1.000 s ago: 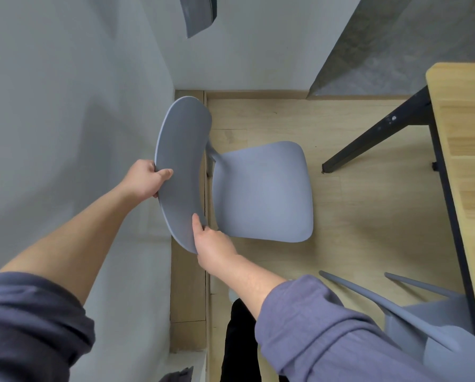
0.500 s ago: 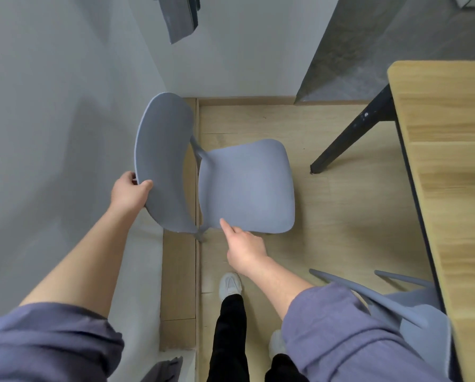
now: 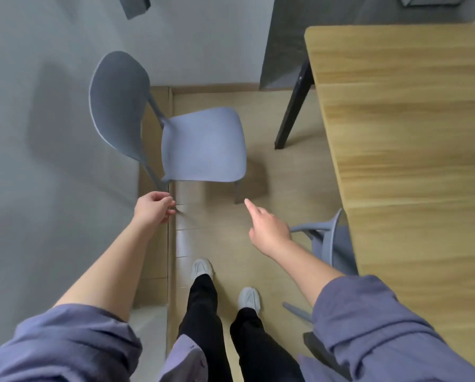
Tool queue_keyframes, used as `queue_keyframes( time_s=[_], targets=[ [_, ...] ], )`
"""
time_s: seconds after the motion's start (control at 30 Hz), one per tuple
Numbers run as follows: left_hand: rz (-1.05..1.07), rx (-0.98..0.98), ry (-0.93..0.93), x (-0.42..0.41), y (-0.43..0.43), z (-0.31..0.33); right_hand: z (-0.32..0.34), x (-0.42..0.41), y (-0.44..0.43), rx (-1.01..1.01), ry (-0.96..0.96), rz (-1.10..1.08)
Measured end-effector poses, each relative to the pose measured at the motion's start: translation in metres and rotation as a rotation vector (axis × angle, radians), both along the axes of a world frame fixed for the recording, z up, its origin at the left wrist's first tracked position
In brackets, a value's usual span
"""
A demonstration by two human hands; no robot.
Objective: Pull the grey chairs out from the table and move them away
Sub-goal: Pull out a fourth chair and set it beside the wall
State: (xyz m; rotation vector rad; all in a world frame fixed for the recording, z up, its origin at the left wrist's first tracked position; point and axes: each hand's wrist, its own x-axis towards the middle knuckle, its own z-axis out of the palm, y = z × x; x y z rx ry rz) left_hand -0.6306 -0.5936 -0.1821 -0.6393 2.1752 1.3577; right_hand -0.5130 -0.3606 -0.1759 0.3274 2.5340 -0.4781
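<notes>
This looks like a small dining or meeting corner indoors, though home or office cannot be told. A wooden desk (image 3: 401, 128) on black legs stands on a pale wood-plank floor (image 3: 291, 172), with grey plastic chairs (image 3: 200, 144) beside it, plain grey-white walls (image 3: 38, 106) and a low skirting board along them.

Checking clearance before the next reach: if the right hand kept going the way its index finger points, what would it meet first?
Probably the front leg of the grey chair by the wall. The right hand points up-left at that leg's lower end. Depth is unclear, so it might pass beside the leg to the floor.
</notes>
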Motion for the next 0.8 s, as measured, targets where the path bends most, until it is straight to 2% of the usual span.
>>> queue_keyframes(
  time_s=[0.13,0.27,0.37,0.43,0.6,0.8],
  targets=[
    [-0.171,0.044,-0.050,0.080,0.042,0.008,0.007,0.067,0.024,-0.002,0.050,-0.044],
    [-0.327,0.079,-0.107,0.146,0.062,0.009,0.002,0.129,0.041,0.132,0.158,-0.109],
    [-0.398,0.090,-0.160,0.193,0.059,0.007,-0.005,0.179,0.045,0.190,0.163,-0.293],
    [-0.445,0.090,-0.192,0.220,0.050,0.003,-0.010,0.209,0.044,0.143,0.118,-0.439],
    [-0.485,0.074,-0.190,0.256,0.025,0.004,-0.013,0.245,0.046,0.107,0.046,-0.616],
    [-0.542,0.095,-0.118,0.260,0.042,0.014,-0.004,0.257,0.050,0.066,-0.017,-0.614]
  ],
)
